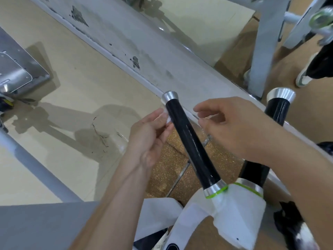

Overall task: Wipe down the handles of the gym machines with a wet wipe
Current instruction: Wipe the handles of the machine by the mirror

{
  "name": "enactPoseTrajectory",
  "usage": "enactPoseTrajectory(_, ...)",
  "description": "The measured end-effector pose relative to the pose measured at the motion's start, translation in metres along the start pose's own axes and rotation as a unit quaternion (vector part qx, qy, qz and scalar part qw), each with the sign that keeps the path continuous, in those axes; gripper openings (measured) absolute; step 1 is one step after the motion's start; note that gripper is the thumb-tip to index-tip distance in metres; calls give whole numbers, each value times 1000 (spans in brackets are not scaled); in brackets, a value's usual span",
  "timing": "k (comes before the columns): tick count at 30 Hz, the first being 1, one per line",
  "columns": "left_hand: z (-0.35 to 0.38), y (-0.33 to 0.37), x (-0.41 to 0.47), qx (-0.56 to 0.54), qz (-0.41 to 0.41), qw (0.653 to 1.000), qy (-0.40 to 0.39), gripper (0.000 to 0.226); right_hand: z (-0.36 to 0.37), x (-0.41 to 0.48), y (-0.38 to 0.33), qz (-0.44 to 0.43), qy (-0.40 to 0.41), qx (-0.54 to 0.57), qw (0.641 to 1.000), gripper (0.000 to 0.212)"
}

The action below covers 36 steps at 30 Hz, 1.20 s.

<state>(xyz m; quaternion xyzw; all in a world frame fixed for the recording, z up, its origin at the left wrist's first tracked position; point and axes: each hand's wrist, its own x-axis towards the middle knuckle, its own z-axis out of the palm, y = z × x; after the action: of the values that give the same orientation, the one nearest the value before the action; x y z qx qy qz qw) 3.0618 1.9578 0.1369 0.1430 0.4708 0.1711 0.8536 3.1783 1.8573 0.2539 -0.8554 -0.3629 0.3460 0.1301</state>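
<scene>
While left fingers (pixel 162 121) pinch the wipe (pixel 168 120) beside the handle's (pixel 191 141) far end, right fingers (pixel 207 109) curl opposite, hold unclear.

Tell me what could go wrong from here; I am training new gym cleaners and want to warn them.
1. The wet wipe shows only as a small white bit pinched in the left hand beside the near handle; bunched so small, it may miss much of the black grip.
2. The second handle sits partly behind the right hand and could get skipped.
</scene>
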Motion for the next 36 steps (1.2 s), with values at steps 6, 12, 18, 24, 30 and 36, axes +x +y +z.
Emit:
enactPoseTrajectory(6, -5, -18, -34, 142, -3, 990, 4, 15, 0, -38, 2, -19, 41, -19, 999, 31)
enactPoseTrajectory(12, 1, -43, -74, 173, 49, 984, 0, 16, 4, -62, 10, -36, 79, -34, 996, 31)
enactPoseTrajectory(18, -7, -65, -111, 312, 148, 939, 5, 21, 7, -81, 12, -65, 118, -43, 990, 27)
enactPoseTrajectory(24, -20, -67, -154, 453, 199, 868, -54, 21, 14, -103, 13, -71, 154, 27, 985, 17)
enactPoseTrajectory(30, 4, -68, -173, 480, 292, 827, -29, 21, 18, -132, 17, -27, 149, 33, 988, 23)
enactPoseTrajectory(36, -8, -70, -195, 609, 238, 756, 22, 35, 34, -176, 27, -15, 176, 80, 981, 25)
